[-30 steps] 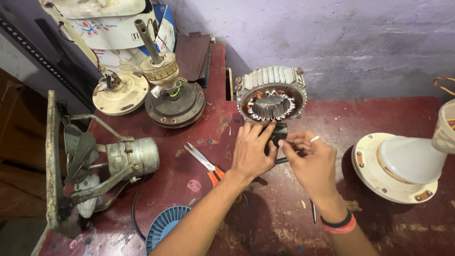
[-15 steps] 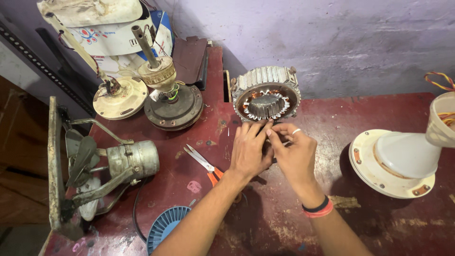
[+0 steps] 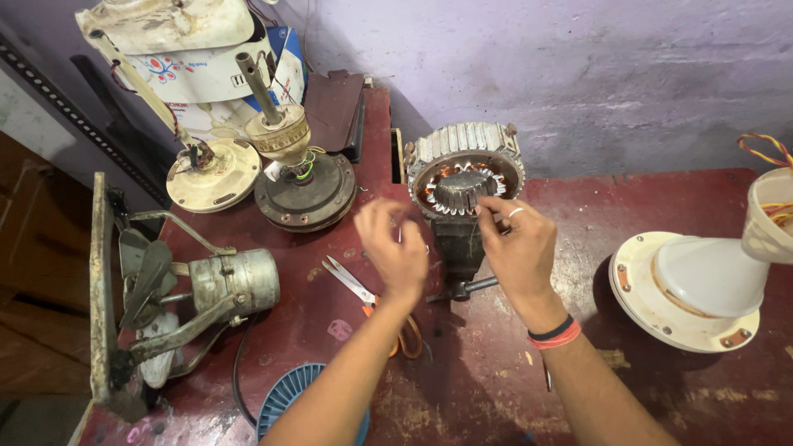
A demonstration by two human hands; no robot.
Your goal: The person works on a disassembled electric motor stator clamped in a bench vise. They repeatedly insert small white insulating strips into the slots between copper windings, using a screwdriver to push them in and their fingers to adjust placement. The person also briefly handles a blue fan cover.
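A round fan motor stator (image 3: 467,169) with copper windings stands upright in a small dark vise (image 3: 457,248) on the red table. My right hand (image 3: 519,248) pinches something thin, seemingly a wire, at the stator's lower right rim. My left hand (image 3: 395,250) is blurred, lifted a little left of the stator, fingers curled; what it holds cannot be told. Orange-handled scissors (image 3: 363,293) lie under my left wrist.
A dismantled ceiling fan motor (image 3: 301,186) and a cream fan cap (image 3: 213,175) stand at the back left. An exhaust fan in a metal frame (image 3: 178,297) lies at the left edge. A white fan housing (image 3: 702,285) sits right; a blue ribbed disc (image 3: 293,400) near front.
Both hands were together at the stator's lower edge; my left hand has pulled away to the left while my right hand stays by the rim. The camera view shifted slightly.
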